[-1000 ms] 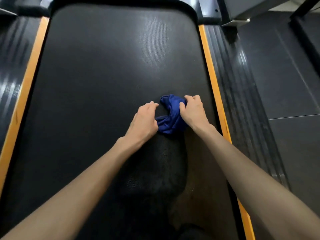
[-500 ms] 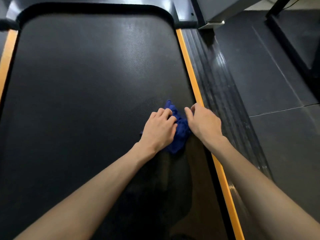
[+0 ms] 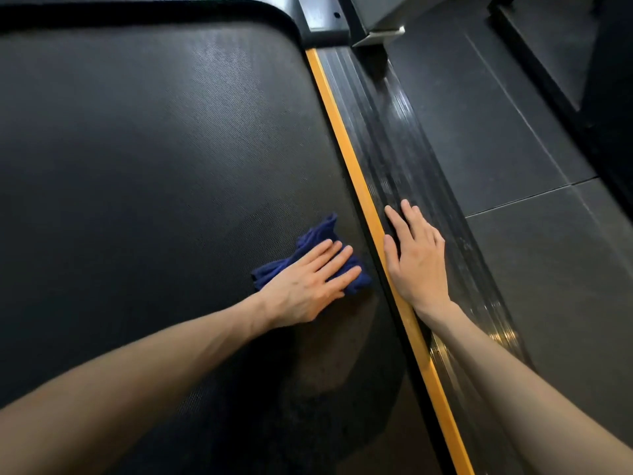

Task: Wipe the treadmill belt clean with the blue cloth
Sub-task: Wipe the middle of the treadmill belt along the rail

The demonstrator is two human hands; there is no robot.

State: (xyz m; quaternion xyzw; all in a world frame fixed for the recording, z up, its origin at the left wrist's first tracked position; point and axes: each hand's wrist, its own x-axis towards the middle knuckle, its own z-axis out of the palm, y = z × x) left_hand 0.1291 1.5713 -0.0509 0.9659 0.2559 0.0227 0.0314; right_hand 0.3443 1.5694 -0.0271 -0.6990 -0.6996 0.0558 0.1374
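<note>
The blue cloth (image 3: 313, 236) lies crumpled on the treadmill belt (image 3: 144, 149), close to the right edge of the belt and in the nearer half of it. One corner of the cloth points away from the person, and another part comes out on the left side, under the wrist. The left hand (image 3: 308, 284) lies flat on top of the cloth and presses it onto the belt. Its fingers (image 3: 330, 258) are straight and a little spread, not curled around the fabric, and they point toward the right edge. The belt is black with a fine texture, and a duller, brownish patch (image 3: 342, 354) shows on it just nearer than the cloth; I cannot tell if it is a mark or only a shadow. Just beside the cloth, but not touching it, the orange strip (image 3: 342, 138) runs along the belt. The right hand (image 3: 416, 260) rests on the ribbed side rail (image 3: 394, 149) beyond this strip, palm down, with relaxed straight fingers (image 3: 397, 221) that hold nothing; its thumb lies at the orange strip. Further right is the dark tiled floor (image 3: 513, 132), and at the far end stands a grey metal part (image 3: 376, 34) of the machine.
</note>
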